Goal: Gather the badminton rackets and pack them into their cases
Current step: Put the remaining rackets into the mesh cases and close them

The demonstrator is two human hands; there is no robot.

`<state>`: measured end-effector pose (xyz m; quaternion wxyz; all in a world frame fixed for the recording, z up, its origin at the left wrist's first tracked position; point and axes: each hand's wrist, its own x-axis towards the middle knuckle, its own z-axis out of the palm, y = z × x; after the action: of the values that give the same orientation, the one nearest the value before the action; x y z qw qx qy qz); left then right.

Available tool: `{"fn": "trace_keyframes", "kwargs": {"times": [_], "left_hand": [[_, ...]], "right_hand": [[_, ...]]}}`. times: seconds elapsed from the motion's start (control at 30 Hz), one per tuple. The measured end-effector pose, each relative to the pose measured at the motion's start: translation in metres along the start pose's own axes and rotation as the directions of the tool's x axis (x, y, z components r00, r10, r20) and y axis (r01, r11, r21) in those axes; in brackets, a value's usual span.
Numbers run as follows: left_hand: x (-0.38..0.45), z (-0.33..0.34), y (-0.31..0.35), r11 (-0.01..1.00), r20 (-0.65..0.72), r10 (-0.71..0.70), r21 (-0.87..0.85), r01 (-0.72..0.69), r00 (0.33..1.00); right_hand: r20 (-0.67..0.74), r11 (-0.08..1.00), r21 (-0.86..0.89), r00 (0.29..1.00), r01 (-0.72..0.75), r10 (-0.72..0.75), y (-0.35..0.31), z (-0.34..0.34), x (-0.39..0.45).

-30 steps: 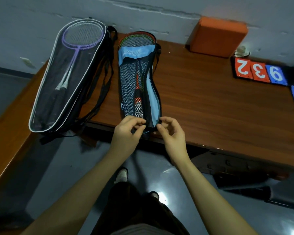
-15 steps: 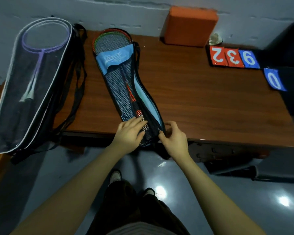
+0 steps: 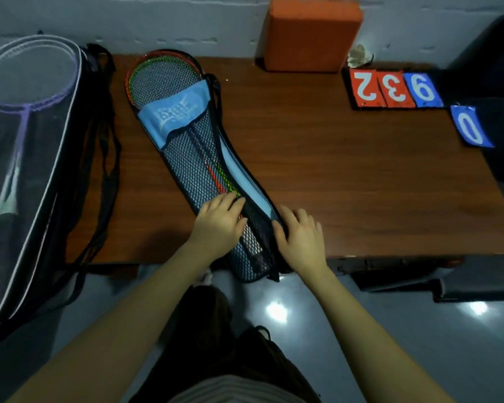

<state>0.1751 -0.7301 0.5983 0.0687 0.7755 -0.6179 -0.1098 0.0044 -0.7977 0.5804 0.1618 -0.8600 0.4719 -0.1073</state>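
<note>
Fingers of the left hand lay flat on the blue mesh case; the right hand pinched its dark edge. Red and green rackets sat inside, on the wooden table, beside a black case

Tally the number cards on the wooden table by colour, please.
Red number cards: 2, the "2" and the "3".
Blue number cards: 2, the "9" and the "0".
Total: 4 cards, all lying flat at the table's far right.
</note>
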Motion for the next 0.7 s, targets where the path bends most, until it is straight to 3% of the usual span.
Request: {"fn": "trace_keyframes", "kwargs": {"times": [0.23,0.47,0.7], "left_hand": [[0.085,-0.040,-0.089,0.996,-0.046,-0.072,-0.062,0.069,0.996],[0.171,-0.070,-0.164,0.997,-0.035,-0.030,-0.065,0.028,0.999],[0.224,-0.064,-0.197,0.994,-0.015,-0.031,-0.107,0.029,0.999]], "right_hand": [[0.069,0.999,0.012,0.997,-0.047,0.046,-0.050,0.014,0.118],[0.039,0.994,0.049,0.995,-0.095,0.093,-0.116,0.037,0.228],[0.030,0.981,-0.087,0.983,-0.176,0.179,-0.140,0.068,0.291]]}}
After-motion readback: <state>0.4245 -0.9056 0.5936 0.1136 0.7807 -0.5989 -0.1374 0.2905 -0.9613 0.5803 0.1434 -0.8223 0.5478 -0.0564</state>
